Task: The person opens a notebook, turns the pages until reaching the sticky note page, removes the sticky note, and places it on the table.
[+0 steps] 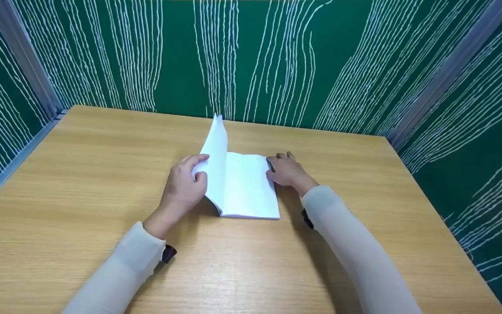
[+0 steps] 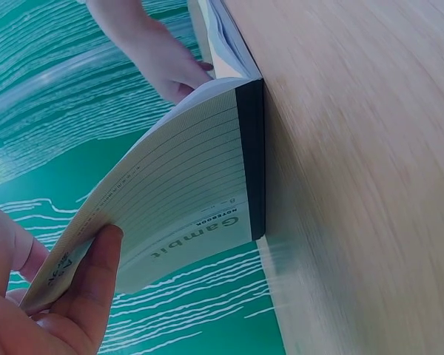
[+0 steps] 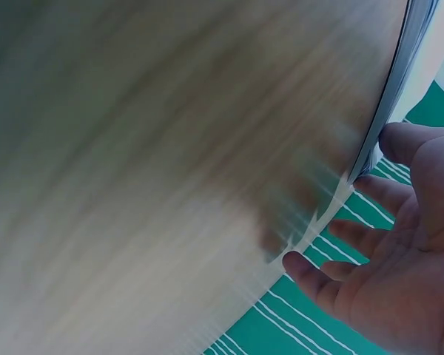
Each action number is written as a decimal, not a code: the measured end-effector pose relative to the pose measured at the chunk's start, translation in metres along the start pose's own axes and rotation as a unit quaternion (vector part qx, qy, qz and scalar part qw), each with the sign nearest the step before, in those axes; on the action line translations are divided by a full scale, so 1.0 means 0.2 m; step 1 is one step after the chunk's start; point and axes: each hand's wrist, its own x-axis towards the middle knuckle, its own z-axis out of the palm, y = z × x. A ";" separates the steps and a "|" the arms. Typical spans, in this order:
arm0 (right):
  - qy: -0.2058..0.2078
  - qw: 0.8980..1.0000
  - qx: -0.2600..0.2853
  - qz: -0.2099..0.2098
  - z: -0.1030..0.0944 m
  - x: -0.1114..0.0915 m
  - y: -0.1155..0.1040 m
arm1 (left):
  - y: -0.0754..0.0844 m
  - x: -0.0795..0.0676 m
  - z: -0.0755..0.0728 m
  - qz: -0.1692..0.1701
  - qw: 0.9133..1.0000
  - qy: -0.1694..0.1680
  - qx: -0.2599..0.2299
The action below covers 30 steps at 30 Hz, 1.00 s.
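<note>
A notebook stands opened on the table, its blank right-hand page (image 1: 249,185) lying flat. The left hand (image 1: 185,181) holds its raised left part (image 1: 216,161), thumb on one face and fingers on the other. In the left wrist view, the cover (image 2: 185,163) is pale, with printed lines, the words "Gambit" and "NOTEBOOK", and a black spine strip (image 2: 251,163). At the notebook's right edge, near the far corner, is the right hand (image 1: 288,170). In the right wrist view its thumb and index fingertip touch that edge, while the other fingers extend loosely over the table.
The notebook lies on a light wood table (image 1: 103,183). Green panels with white wavy lines (image 1: 181,56) rise behind the table and along its sides, with grey posts (image 1: 447,69) at the corners. Dark bands or devices (image 1: 169,254) show at both sleeve cuffs.
</note>
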 end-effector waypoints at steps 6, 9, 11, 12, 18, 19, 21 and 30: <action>0.031 0.999 0.010 -0.014 0.01 0.01 0.00 | -0.01 0.01 0.00 0.012 1.000 0.006 -0.005; 0.052 0.998 0.031 -0.027 0.01 0.01 0.00 | -0.01 0.00 0.01 0.016 1.000 0.007 -0.008; 0.062 0.997 0.037 -0.037 0.01 0.01 -0.01 | -0.01 0.00 0.01 0.016 1.000 0.006 -0.011; 0.065 0.996 0.040 -0.038 0.02 0.01 -0.01 | -0.01 0.00 0.01 0.015 1.000 0.005 -0.011; 0.076 0.995 0.053 -0.046 0.02 0.01 -0.01 | -0.01 0.00 0.01 0.012 1.000 0.003 -0.013; 0.080 0.994 0.054 -0.047 0.01 0.00 -0.02 | -0.01 0.00 0.01 0.011 1.000 0.002 -0.014; 0.086 0.994 0.054 -0.046 0.01 0.00 -0.02 | -0.01 0.01 0.01 0.008 1.000 -0.001 -0.012; 0.090 0.987 0.121 -0.056 -0.04 -0.02 -0.05 | 0.00 0.00 0.01 0.002 1.000 -0.012 -0.007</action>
